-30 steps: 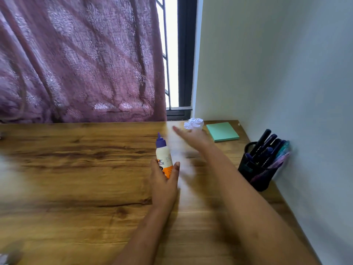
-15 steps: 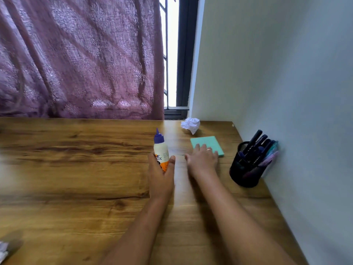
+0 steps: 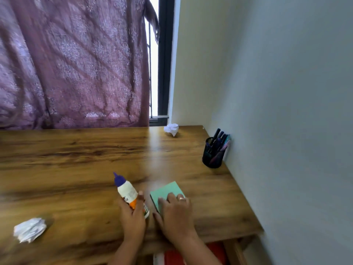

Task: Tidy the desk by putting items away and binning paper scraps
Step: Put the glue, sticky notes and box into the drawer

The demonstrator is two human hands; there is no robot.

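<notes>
Fingers of the left hand (image 3: 131,220) curl around a white plastic glue bottle (image 3: 126,190) with a purple cap, tilted left. Just beside it, the right hand (image 3: 175,215) lies with fingers flat on a mint-green square sticky-note pad (image 3: 168,189) on the wooden desk (image 3: 76,159). One crumpled white paper ball (image 3: 30,229) lies well left of the fingers. A second paper ball (image 3: 171,129) lies far beyond them, and a black mesh pen holder (image 3: 213,155) stands beyond and to their right.
</notes>
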